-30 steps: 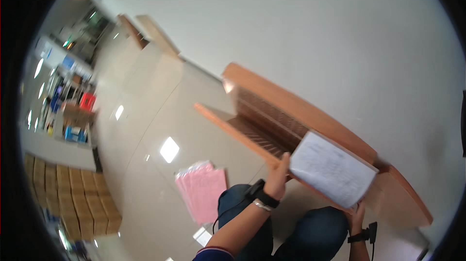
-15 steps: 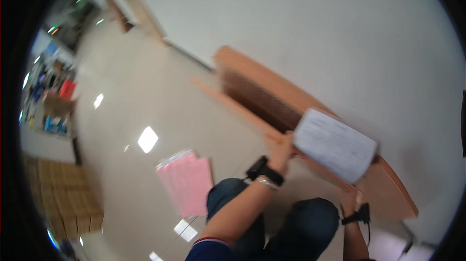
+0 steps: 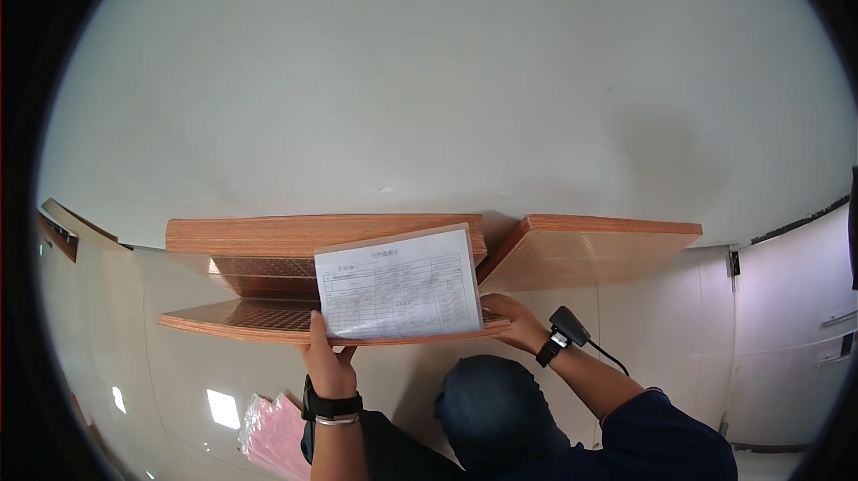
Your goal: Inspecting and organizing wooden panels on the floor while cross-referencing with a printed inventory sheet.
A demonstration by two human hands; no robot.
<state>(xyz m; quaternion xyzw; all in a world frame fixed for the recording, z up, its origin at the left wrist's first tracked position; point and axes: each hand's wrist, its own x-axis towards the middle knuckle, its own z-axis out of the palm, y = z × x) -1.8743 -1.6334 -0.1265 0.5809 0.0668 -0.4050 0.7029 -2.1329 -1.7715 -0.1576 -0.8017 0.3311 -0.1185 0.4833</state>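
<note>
A wood-edged panel (image 3: 241, 330) with a patterned inner face tilts out from a stack of similar panels (image 3: 268, 235) against the wall. My left hand (image 3: 329, 365) grips its near edge from below, the thumb up beside a printed form in a clear sleeve (image 3: 399, 289). That form rests across the gap between panel and stack. My right hand (image 3: 518, 324) is closed round the right end of the same panel, next to the form's lower right corner; some of its fingers are hidden behind the edge.
Another wood-edged panel (image 3: 599, 244) leans at the right of the stack. Pink plastic-wrapped sheets (image 3: 275, 436) lie on the tiled floor at lower left. A white door (image 3: 791, 329) stands at far right, and a pale wall (image 3: 429, 79) rises behind the panels.
My view has turned and levelled, so the panels now run straight across. Both hands stay at the tilted panel's edge, and the form still lies across the gap.
</note>
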